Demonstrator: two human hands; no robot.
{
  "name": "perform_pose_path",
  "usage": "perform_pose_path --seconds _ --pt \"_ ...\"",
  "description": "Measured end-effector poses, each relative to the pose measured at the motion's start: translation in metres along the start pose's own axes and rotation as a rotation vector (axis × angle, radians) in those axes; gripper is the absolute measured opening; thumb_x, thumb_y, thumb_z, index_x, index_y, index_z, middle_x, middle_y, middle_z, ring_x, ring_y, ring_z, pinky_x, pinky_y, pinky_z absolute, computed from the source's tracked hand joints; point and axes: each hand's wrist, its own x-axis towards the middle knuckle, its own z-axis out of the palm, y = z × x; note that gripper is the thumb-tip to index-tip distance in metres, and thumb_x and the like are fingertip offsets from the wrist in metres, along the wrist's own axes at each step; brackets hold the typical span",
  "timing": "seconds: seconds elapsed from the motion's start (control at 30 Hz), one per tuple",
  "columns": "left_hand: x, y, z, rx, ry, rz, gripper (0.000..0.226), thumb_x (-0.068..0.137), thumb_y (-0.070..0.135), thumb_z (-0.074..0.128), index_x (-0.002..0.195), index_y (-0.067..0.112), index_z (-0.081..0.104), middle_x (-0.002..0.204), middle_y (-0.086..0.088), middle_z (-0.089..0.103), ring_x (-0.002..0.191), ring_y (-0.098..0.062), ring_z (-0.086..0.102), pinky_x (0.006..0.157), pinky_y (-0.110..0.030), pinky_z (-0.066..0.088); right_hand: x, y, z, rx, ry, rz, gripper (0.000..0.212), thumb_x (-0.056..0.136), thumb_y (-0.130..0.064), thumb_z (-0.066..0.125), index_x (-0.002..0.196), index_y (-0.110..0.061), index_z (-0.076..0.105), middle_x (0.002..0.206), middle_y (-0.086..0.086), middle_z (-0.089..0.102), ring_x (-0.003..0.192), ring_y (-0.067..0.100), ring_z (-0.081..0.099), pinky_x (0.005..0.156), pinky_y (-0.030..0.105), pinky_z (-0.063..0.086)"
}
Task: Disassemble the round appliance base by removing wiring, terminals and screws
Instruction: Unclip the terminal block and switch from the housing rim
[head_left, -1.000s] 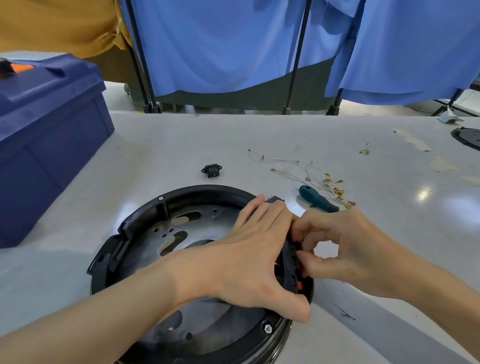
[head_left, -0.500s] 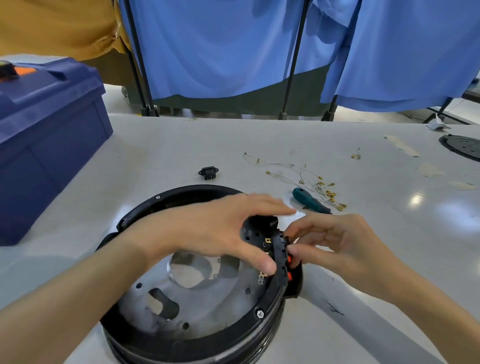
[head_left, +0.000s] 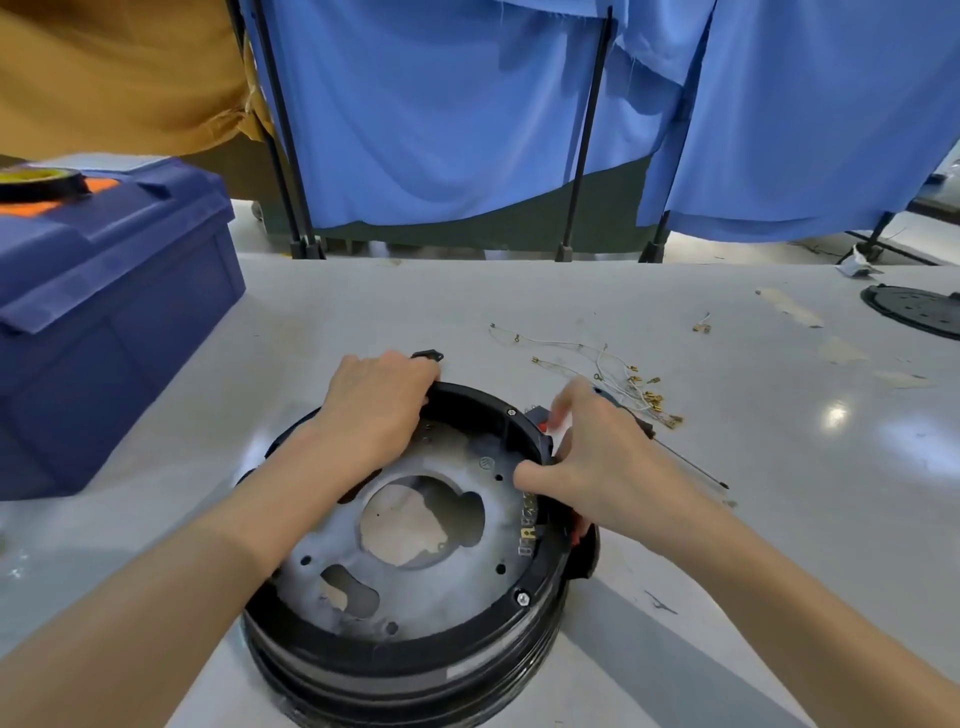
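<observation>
Black plastic rims the round base (head_left: 395, 660), which sits on the pale desk (head_left: 779, 545) in the lower middle of the frame with its open side up. A grey metal plate (head_left: 441, 582) with cut-outs shows inside. The left hand (head_left: 376, 410) grips the far edge of the rim, fingers curled over it and out of sight. The right hand (head_left: 597, 467) clasps the rim's right side: the thumb (head_left: 524, 475) hooks inside the wall and the other fingers wrap the outside, though the upper ones are blurred. A small red part (head_left: 543, 426) peeks out just above that hand, and a row of brass terminals (head_left: 529, 525) lines the inner wall below the thumb. Two screws (head_left: 522, 598) sit in the rim.

Right of the base lies a screwdriver (head_left: 691, 467), its handle mostly hidden behind the right hand. Loose white wires (head_left: 613, 374) with brass ends lie above it. A small black part (head_left: 428, 356) rests just beyond the left hand. At the left stands a blue toolbox (head_left: 104, 322) with a tape roll (head_left: 41, 182) on its lid. Blue curtains (head_left: 441, 104) hang across the top, and a black disc (head_left: 914, 309) lies at the right edge
</observation>
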Motion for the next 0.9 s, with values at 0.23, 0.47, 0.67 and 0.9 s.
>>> perform_pose_path --seconds 0.23,0.47,0.67,0.9 --pt "0.012 0.008 -0.047 -0.007 0.160 0.040 0.037 0.095 0.041 0.051 0.129 0.025 0.052 0.121 -0.003 0.061 0.114 -0.026 0.054 0.095 -0.039 0.032 0.007 0.012 -0.002 0.211 0.190 0.014 0.010 0.075 -0.013 0.065 0.065 -0.014 0.063 0.035 -0.011 0.040 0.037 0.007 0.037 0.043 0.015 0.029" --pt "-0.023 0.032 -0.072 0.175 0.452 -0.094 0.063 0.084 0.058 0.057 0.134 0.021 0.048 0.142 -0.009 0.042 0.140 -0.032 0.025 0.111 -0.062 0.014 0.016 0.017 0.010 0.424 0.336 0.191 0.041 0.078 -0.007 0.059 0.041 -0.014 0.041 0.035 -0.011 0.027 0.038 0.009 0.022 0.039 0.017 0.020" --pt "-0.037 0.033 -0.067 -0.126 0.427 -0.435 0.098 0.083 0.051 0.065 0.152 0.018 0.004 0.148 -0.024 0.025 0.135 -0.043 0.027 0.099 -0.062 0.032 0.023 0.016 0.021 0.646 0.364 0.368 0.017 0.084 -0.003 0.050 0.078 0.012 0.054 0.066 0.011 0.050 0.060 0.025 0.048 0.058 0.047 0.056" --pt "-0.034 0.047 -0.046 -0.530 0.806 -0.408 0.079 0.086 0.011 0.065 0.149 0.010 0.018 0.153 -0.013 0.028 0.141 -0.029 0.029 0.109 -0.046 0.035 0.017 0.010 0.033 0.951 0.289 0.469 0.018 0.087 0.005 0.046 0.105 0.002 0.051 0.093 0.021 0.057 0.076 0.030 0.058 0.071 0.045 0.057"
